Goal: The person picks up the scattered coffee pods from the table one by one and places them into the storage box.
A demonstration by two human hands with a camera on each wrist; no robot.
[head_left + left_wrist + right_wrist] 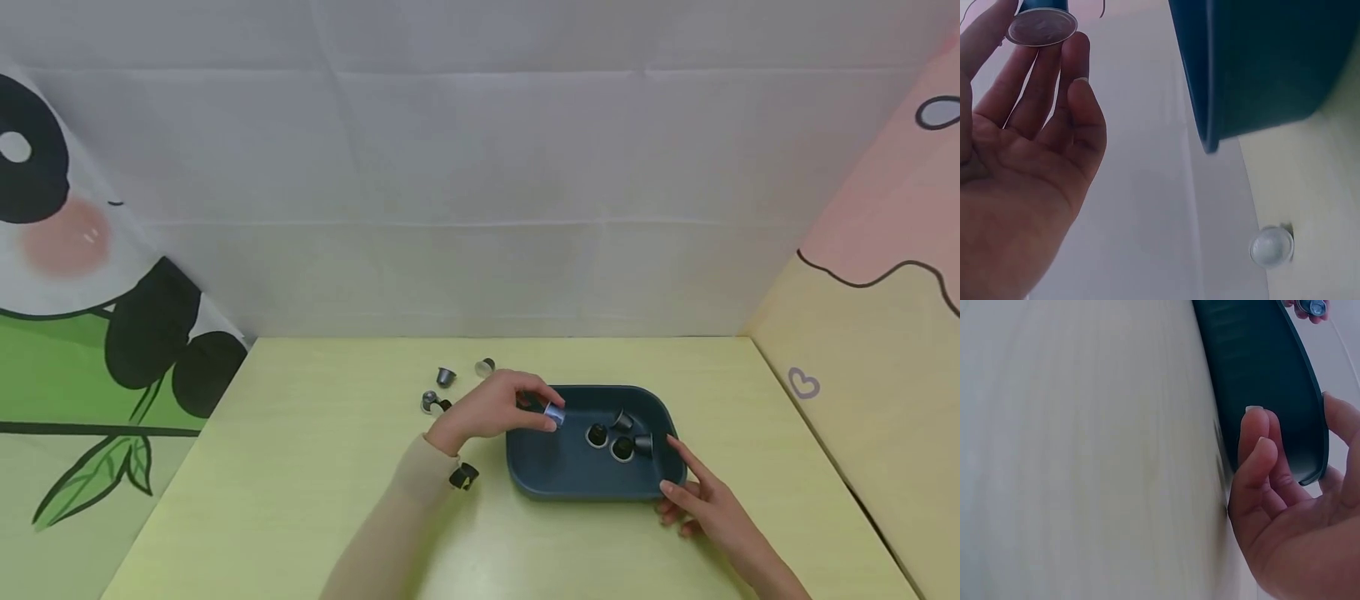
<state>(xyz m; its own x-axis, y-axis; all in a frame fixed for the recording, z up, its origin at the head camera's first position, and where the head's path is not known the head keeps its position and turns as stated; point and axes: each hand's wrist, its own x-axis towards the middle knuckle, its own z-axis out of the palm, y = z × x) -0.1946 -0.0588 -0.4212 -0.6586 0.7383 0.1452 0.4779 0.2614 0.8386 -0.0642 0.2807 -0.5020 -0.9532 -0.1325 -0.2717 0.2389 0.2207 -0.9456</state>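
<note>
My left hand (491, 408) pinches a blue coffee capsule (555, 414) between thumb and fingertips, above the left part of a dark teal tray (555, 483). In the left wrist view, the silver lid of this capsule (1041, 28) faces the camera. My right hand (708, 504) holds the tray's right end, with fingertips at the rim and other fingers against the outer wall (1266, 369). Inside the tray, toward its right side, lie several dark coffee capsules (622, 448), some tipped over.
Left of the tray, several more capsules lie on the pale yellow table (315, 467): a grey one (446, 377), one near the back (484, 367) and others beside the left wrist (429, 402). A white sheet (480, 192) hangs behind; printed panels flank both sides.
</note>
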